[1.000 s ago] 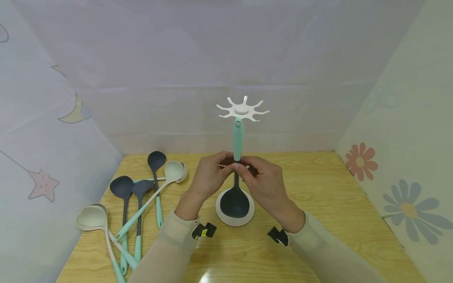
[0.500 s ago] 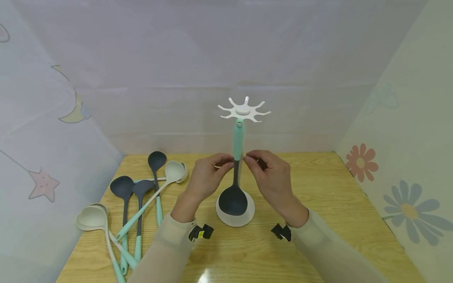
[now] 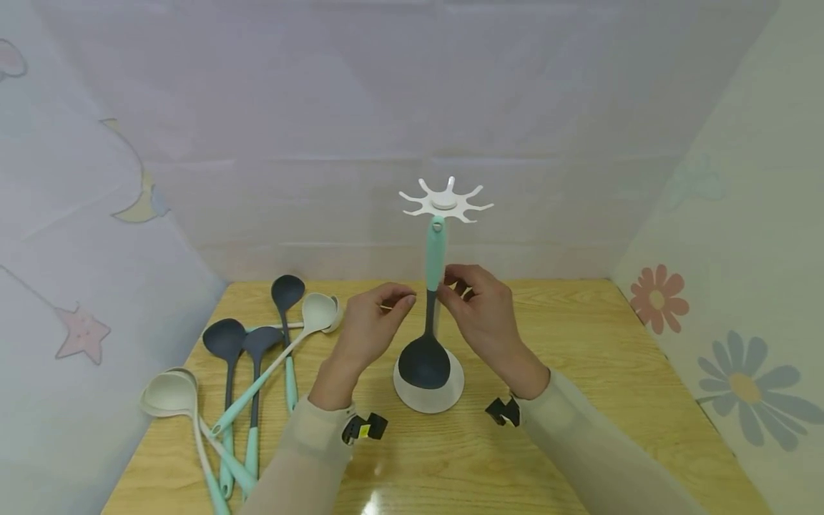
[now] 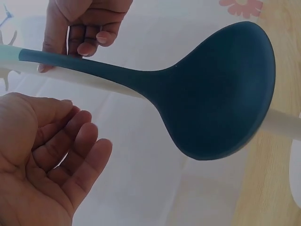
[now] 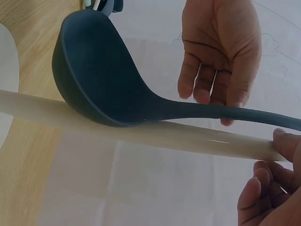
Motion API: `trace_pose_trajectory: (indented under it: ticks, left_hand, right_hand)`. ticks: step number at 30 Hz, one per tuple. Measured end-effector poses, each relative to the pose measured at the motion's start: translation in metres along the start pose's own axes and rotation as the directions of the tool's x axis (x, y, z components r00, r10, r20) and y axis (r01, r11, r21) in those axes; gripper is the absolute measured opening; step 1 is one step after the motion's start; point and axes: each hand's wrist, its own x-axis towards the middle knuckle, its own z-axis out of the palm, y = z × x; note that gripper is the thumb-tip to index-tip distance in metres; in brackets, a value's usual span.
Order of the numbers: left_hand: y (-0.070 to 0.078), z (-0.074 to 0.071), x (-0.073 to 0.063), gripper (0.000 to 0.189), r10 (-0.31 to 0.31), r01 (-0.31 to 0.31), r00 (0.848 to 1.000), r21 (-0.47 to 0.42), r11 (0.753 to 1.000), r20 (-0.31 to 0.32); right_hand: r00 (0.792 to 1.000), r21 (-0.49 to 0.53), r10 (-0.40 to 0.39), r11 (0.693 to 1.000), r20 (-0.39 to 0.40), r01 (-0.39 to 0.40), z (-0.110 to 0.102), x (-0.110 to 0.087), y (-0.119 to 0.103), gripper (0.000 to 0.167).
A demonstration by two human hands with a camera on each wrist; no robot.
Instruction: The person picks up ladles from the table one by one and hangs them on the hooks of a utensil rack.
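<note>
A dark blue ladle (image 3: 425, 363) with a mint handle hangs bowl-down from the white star-shaped hook top of a utensil stand (image 3: 444, 204), in front of its pole (image 5: 188, 139). My right hand (image 3: 483, 307) pinches the pole between thumb and fingers, beside the lower end of the mint handle; its thumb shows on the pole in the right wrist view. To the left of the ladle, my left hand (image 3: 363, 325) is apart from it with loosely bent fingers, holding nothing, as the left wrist view also shows.
On the left of the wooden table (image 3: 579, 443) lie several crossed ladles, both dark (image 3: 224, 340) and cream (image 3: 169, 395), with mint handles. The stand's round white base (image 3: 428, 406) rests at the table's middle. Printed cloth walls (image 3: 322, 214) enclose the back and sides.
Both hands pinched the ladle's shaft a second ago, then let go. My left hand has drawn away to the left; my right hand moved off rightward, then back in to the pole.
</note>
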Motion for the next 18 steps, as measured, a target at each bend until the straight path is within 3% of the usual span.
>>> trace_pose_trajectory:
  ticks: [10,15,18]
  left_hand:
    - [-0.008,-0.016,-0.012,0.017,-0.007,0.01,0.998,0.057,0.998,-0.055]
    - [-0.017,-0.035,-0.022,0.018,-0.066,0.075,0.996,0.144,0.987,-0.068]
    - [-0.026,-0.05,-0.026,0.019,-0.122,0.132,0.991,0.222,0.966,-0.058]
  right_hand:
    - [1.0,0.021,0.03,0.999,-0.006,-0.03,0.006,-0.001,0.005,0.016]
    - [1.0,0.038,0.022,0.999,-0.012,-0.021,0.008,-0.001,0.007,0.015]
    - [1.0,0.046,0.021,0.999,-0.016,-0.02,0.009,-0.001,0.007,0.015]
